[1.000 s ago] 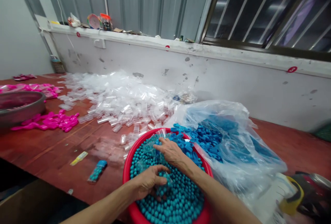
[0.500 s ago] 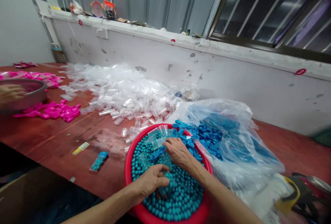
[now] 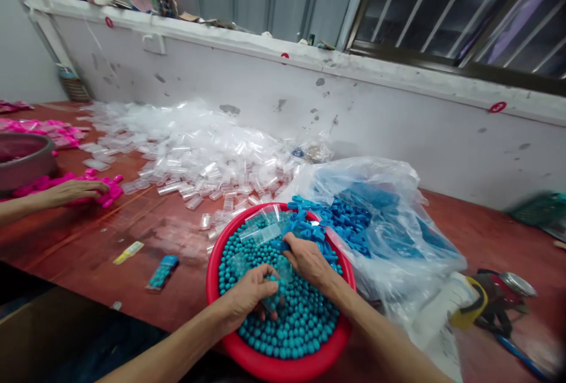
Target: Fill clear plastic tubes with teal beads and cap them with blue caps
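A red basin (image 3: 214, 277) full of teal beads (image 3: 287, 336) stands before me. Low over the beads, my left hand (image 3: 252, 296) is closed around a small clear plastic case (image 3: 273, 300) with teal beads in it, partly hidden by the fingers. My right hand (image 3: 309, 260) is just to the right, its thumb and fingers pinched on a blue plastic cap (image 3: 278, 246), of which only a bit shows. Clear empty cases (image 3: 265, 227) lie on the beads at the basin's far side. Blue caps (image 3: 305, 227) are heaped at its far right rim.
A clear bag (image 3: 398, 230) of blue caps lies right of the basin. Clear cases (image 3: 198, 147) are piled along the wall. A filled case (image 3: 163, 272) and a yellow piece (image 3: 128, 252) lie left. Another person's hand (image 3: 79, 191) touches pink pieces (image 3: 44, 185).
My right hand has drawn back from the clear cases and now pinches a blue cap. The other person's hand has moved from the grey bowl to the pink pieces. The view has shifted slightly.
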A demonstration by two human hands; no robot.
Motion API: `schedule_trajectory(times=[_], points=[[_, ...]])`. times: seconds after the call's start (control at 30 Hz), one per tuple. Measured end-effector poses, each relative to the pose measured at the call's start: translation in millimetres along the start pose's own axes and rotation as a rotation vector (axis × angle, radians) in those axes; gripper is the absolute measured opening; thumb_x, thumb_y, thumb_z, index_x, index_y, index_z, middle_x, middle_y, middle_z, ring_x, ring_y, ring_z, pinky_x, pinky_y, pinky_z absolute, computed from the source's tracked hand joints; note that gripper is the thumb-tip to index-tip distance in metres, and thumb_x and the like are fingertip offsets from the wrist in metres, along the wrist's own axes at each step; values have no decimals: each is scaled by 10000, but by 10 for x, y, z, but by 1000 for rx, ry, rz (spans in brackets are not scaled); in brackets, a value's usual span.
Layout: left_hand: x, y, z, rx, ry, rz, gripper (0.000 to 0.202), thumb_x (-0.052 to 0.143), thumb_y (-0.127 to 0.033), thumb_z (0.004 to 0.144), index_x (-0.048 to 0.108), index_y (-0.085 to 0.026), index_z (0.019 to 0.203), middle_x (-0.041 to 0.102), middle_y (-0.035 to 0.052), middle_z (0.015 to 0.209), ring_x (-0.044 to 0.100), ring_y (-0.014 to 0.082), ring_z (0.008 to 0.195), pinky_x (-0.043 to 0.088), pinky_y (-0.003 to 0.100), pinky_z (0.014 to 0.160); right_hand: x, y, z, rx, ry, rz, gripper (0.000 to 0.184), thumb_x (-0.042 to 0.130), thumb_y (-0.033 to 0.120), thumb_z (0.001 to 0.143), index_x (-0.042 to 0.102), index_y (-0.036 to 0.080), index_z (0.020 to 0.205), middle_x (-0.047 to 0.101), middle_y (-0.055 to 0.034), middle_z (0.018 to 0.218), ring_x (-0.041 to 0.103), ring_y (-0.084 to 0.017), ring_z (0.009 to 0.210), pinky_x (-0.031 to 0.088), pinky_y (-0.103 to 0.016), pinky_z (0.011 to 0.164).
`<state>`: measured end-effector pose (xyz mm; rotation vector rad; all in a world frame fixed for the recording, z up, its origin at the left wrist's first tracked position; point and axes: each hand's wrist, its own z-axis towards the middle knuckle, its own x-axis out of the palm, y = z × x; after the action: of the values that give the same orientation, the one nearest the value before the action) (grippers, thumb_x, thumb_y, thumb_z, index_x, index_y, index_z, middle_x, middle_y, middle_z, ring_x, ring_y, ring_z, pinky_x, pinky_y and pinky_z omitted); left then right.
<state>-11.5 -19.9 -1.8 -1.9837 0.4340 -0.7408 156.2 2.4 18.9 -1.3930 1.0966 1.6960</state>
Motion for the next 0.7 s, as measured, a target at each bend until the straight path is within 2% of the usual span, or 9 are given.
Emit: schedule_trajectory(times=[0.1, 0.2, 0.27, 0.37, 0.4, 0.47, 0.57, 0.63, 0.7], points=[[-27, 34, 56, 67, -76, -46, 387, 584, -447, 659, 383, -176, 848, 604, 3, 669, 551, 89, 404, 284, 128, 306, -12, 21, -239, -2, -41, 147, 255, 446, 159, 818, 505, 159, 1066, 615, -67, 894, 557, -183, 845, 417, -279, 733], [-25, 42, 67, 78, -91, -80, 412, 594, -459, 652, 387, -177, 869, 582, -12, 671, 556, 91, 420, 340, 140, 319, 62, 82, -392, -16, -86, 432, 349, 463, 194, 819, 491, 166, 1165, 595, -97, 1056, 531, -205, 974, 404, -324, 846], [-10, 34, 52, 65, -75, -92, 430, 597, -443, 660, 391, -177, 929, 570, -19, 667, 568, 103, 448, 392, 163, 345, 126, 116, -425, 66, -101, 671, 321, 430, 249, 844, 528, 181, 1142, 613, -81, 1014, 567, -196, 900, 442, -315, 794], [16, 29, 30, 73, -68, -76, 472, 589, -426, 678, 392, -169, 1021, 561, -19, 666, 567, 104, 457, 412, 173, 353, 194, 143, -416, 247, -106, 952, 296, 383, 286, 859, 590, 199, 1052, 631, -33, 840, 580, -147, 635, 477, -266, 588], [22, 31, 26, 86, -71, -56, 485, 588, -424, 681, 395, -166, 1043, 554, -21, 662, 562, 100, 451, 402, 166, 344, 201, 149, -411, 283, -131, 980, 284, 397, 281, 850, 601, 199, 1029, 628, -23, 810, 572, -142, 617, 474, -263, 579], [27, 41, 24, 113, -88, -15, 509, 588, -423, 684, 402, -165, 1081, 539, -28, 651, 550, 91, 436, 377, 151, 324, 186, 163, -409, 298, -206, 951, 256, 448, 262, 821, 610, 199, 1010, 628, -19, 813, 577, -159, 710, 470, -288, 680], [18, 59, 31, 141, -98, -10, 539, 579, -428, 692, 392, -179, 1132, 532, -32, 648, 548, 86, 436, 362, 139, 319, 130, 183, -426, 232, -239, 905, 248, 479, 253, 803, 611, 199, 1007, 626, -29, 875, 557, -180, 856, 419, -320, 823], [9, 71, 38, 152, -104, 0, 548, 569, -428, 699, 382, -185, 1153, 530, -33, 647, 548, 87, 442, 363, 138, 325, 105, 175, -435, 217, -195, 953, 241, 473, 265, 804, 608, 198, 993, 615, -19, 820, 558, -159, 778, 442, -296, 759], [4, 81, 45, 174, -113, 55, 542, 564, -419, 704, 384, -181, 1156, 532, -28, 667, 540, 82, 441, 359, 140, 328, 100, 143, -432, 279, -154, 1062, 228, 482, 300, 788, 602, 181, 941, 572, 9, 683, 522, -117, 590, 455, -246, 580]])
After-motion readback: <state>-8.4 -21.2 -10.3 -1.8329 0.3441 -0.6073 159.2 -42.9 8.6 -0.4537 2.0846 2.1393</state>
